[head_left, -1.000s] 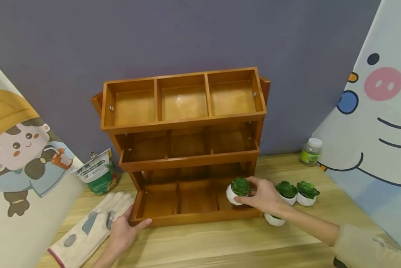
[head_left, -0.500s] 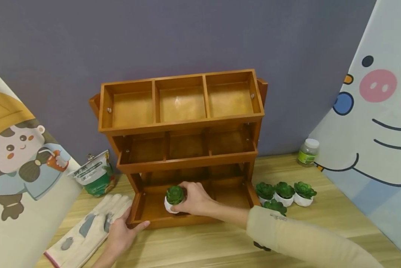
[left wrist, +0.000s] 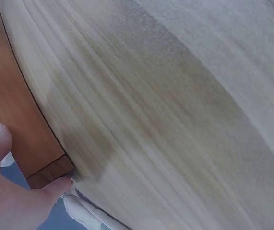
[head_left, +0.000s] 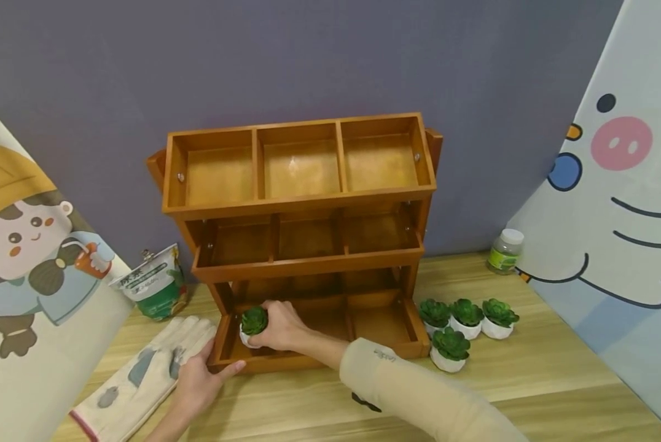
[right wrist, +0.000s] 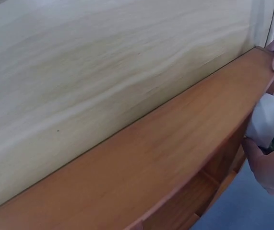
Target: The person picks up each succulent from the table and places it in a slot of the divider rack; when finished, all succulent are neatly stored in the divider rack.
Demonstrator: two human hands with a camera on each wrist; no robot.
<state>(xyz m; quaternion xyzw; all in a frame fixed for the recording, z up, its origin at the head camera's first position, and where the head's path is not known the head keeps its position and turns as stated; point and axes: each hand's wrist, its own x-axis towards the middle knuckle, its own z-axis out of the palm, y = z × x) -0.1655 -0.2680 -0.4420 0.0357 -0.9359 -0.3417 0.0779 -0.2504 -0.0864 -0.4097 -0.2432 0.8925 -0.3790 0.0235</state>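
Observation:
A three-tier wooden rack with divided compartments stands against the wall. My right hand holds a small potted succulent, green with a white pot, inside the left compartment of the bottom tier. In the right wrist view the thumb presses the white pot, close to the rack's front board. At the rack's lower left corner my left hand grips the bottom tier, thumb along its front. The left wrist view shows thumb and finger on either side of that corner.
Several more potted succulents cluster on the wooden table right of the rack. Behind them is a lidded jar. A white work glove lies left of the left hand, with a green-and-white pouch behind it.
My right hand has carried the potted succulent leftward from the bottom tier's right compartment, across the middle, into the left one. The left hand has stayed on the corner.

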